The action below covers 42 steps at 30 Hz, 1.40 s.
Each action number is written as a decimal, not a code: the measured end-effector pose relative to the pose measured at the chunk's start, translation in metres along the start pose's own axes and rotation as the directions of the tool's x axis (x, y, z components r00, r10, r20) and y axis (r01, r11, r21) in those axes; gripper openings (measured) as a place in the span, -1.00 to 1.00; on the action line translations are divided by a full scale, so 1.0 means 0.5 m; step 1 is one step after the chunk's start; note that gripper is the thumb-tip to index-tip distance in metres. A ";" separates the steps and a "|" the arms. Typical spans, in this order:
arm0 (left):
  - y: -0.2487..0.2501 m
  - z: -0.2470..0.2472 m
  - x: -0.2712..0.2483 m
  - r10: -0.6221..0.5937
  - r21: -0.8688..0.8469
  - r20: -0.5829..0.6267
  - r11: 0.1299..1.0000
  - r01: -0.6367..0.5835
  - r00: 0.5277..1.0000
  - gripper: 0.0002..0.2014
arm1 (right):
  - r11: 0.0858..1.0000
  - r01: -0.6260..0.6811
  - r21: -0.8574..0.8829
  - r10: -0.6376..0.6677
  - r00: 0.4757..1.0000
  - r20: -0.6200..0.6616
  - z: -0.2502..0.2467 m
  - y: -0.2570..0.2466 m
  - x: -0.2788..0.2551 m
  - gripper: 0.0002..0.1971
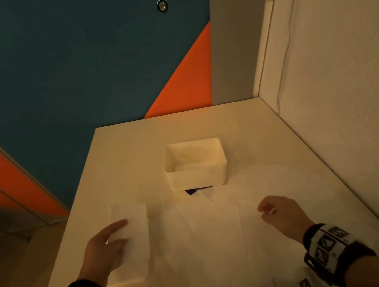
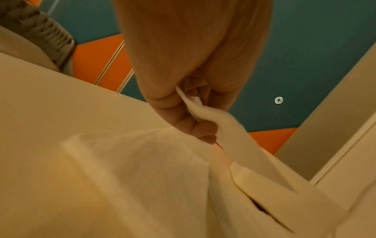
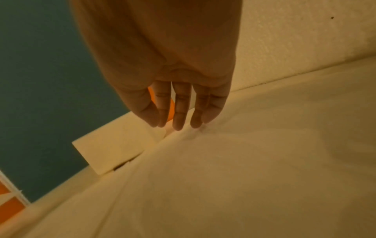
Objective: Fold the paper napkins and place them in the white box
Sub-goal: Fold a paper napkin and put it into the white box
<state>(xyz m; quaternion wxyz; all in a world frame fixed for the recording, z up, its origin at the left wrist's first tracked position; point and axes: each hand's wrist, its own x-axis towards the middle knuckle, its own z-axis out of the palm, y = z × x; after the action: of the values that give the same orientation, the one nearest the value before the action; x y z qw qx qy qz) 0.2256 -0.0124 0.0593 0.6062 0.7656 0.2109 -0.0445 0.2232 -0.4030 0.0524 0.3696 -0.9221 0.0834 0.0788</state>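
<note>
Your left hand (image 1: 105,247) pinches the folded napkin (image 1: 134,237), long axis toward 12 o'clock. The white box (image 1: 195,164) lies at 1 o'clock. Your right hand (image 1: 280,211) hangs relaxed, holding nothing.

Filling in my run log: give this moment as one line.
left hand: pinches folded napkin | right hand: open above loose napkins | white box: on table

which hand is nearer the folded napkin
Left. The left hand pinches the folded napkin; the right hand hovers open, well off to its right.
</note>
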 end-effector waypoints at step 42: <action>-0.057 0.017 -0.009 0.053 0.816 0.016 0.576 -0.044 0.998 -0.57 | 0.971 -0.237 0.012 0.232 0.960 0.158 0.096 -0.068 0.004 -0.71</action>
<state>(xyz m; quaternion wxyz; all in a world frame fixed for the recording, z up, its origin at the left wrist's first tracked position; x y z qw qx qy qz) 0.2123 -0.0165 0.0324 0.1866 0.9641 0.1490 -0.1159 0.2284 -0.3455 0.0405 0.3771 -0.8910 0.1641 0.1925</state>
